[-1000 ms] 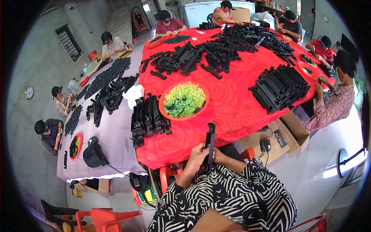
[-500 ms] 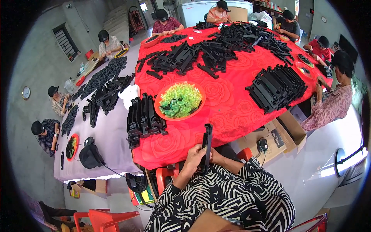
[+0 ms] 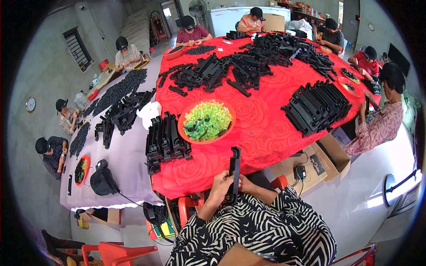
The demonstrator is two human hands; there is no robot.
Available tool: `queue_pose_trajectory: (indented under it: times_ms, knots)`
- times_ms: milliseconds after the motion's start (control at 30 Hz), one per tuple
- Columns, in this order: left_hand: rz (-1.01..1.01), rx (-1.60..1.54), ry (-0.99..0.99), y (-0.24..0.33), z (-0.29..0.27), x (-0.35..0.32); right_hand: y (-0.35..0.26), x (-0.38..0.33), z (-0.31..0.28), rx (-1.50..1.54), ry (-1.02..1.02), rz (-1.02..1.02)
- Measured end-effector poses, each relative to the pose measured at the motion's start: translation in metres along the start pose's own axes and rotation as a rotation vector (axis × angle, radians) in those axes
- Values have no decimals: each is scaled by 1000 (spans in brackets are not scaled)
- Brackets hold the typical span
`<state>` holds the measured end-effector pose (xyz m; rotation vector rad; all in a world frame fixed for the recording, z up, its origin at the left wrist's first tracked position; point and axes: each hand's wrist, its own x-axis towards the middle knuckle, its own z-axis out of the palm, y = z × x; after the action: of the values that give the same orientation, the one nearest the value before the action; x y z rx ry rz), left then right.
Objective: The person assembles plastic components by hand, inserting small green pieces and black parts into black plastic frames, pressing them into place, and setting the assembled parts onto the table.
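Observation:
A long black plastic part (image 3: 235, 165) with a notched top end stands nearly upright above my lap. My left hand (image 3: 220, 186) is closed around it from the left. My right hand (image 3: 246, 184) is at its right side, mostly behind the part, with the fingertips partly hidden. Ahead on the red tablecloth (image 3: 262, 150) is an orange bowl (image 3: 205, 141) heaped with small yellow-green and green translucent pieces. Left of the bowl, a row of similar black parts (image 3: 166, 139) lies stacked close together.
A larger row of black parts (image 3: 316, 106) sits to the right, and a big pile (image 3: 208, 68) lies farther back. A black cap (image 3: 104, 181) rests on the pale table at left. Several people work around the tables. An open cardboard box (image 3: 333, 153) is at the right below the table edge.
The black part has shifted slightly left and down with my hands and turned so more of its broad face shows. Both hands still hold it near my lap.

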<state>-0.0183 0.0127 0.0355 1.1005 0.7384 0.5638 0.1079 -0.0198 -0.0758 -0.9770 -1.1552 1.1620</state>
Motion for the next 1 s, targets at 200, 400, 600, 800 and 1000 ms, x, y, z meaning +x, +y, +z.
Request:
queue_pose_trajectory:
  times_ms: [200,400,600,800,1000]
  knots:
    - [-26,16,7,5,5,0,12,2,-6,134,-36,72]
    - [-33,-14,22,3,3,5,3,7,1,200,22,135]
    - [-33,-20,34,6,4,-4,7,2,-6,470,-81,240]
    - [-18,-5,9,3,-1,2,13,3,-4,494,92,345]
    - [6,-63,22,5,-2,1,2,5,0,193,12,247]
